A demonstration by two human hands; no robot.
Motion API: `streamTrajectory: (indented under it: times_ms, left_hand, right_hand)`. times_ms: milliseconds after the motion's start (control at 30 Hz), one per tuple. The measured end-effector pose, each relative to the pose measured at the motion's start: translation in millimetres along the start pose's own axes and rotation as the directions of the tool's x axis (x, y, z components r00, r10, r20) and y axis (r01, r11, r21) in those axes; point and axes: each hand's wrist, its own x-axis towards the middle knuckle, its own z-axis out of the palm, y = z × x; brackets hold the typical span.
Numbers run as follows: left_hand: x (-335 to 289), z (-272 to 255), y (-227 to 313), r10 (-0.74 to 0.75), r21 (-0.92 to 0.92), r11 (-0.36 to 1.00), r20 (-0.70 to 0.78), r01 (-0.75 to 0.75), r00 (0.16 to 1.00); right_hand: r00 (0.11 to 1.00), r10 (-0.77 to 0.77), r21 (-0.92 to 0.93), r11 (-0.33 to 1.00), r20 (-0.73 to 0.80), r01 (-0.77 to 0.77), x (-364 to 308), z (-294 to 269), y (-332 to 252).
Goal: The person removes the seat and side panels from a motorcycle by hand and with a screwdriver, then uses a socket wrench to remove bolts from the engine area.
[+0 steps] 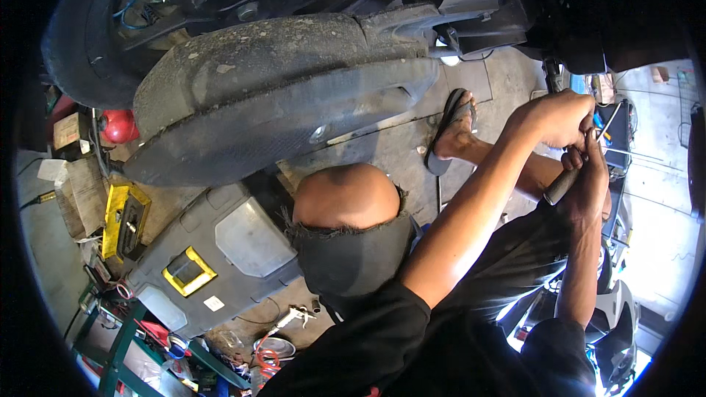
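My left hand (557, 119) is closed at the right, under the dark body of a motorcycle, with its fingers curled down. Whatever those fingers pinch is hidden behind them. Just below and touching it, my right hand (593, 180) wraps around a tool with a dark cylindrical handle (562, 186). A thin metal rod (609, 122) sticks out by the fingertips; whether it belongs to that tool I cannot tell. Above my left hand hangs a dark metal part (552, 73) of the motorcycle. The dusty black rear mudguard (287, 114) and a wheel (88, 51) fill the upper left.
A grey toolbox (243, 279) with a yellow latch lies left of my bent knee (346, 195). Near it are a yellow case (123, 220), a red round object (118, 126), cardboard (79, 195) and an air gun (294, 315) on a coiled orange hose. My sandalled foot (456, 129) rests on the floor.
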Motion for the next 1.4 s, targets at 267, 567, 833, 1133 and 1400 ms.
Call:
streamTrajectory:
  times_ms: [267,567,833,1133,1400]
  left_hand:
    - [-1,-2,-25,0.003,-0.196,0.981,0.087,0.014,0.996]
    - [7,-32,-53,0.062,-0.184,0.958,-0.617,-0.220,0.785]
    - [8,-19,-56,0.216,0.077,0.973,-0.629,-0.217,0.747]
    - [14,6,-53,0.083,-0.058,0.987,-0.630,-0.153,0.772]
    - [38,-3,-75,0.058,-0.118,0.980,-0.588,-0.157,0.807]
  right_hand:
    - [0.999,0.046,-0.051,0.998,-0.029,-0.047,9,-4,5]
    - [0.995,-0.043,-0.068,0.997,-0.091,0.036,20,-24,10]
    - [0.991,-0.037,-0.115,0.993,-0.131,0.022,15,-25,6]
    - [0.984,-0.149,-0.074,0.987,-0.101,0.142,-11,-46,-16]
    - [0.871,-0.370,-0.056,0.926,-0.322,0.373,-105,-122,-82]
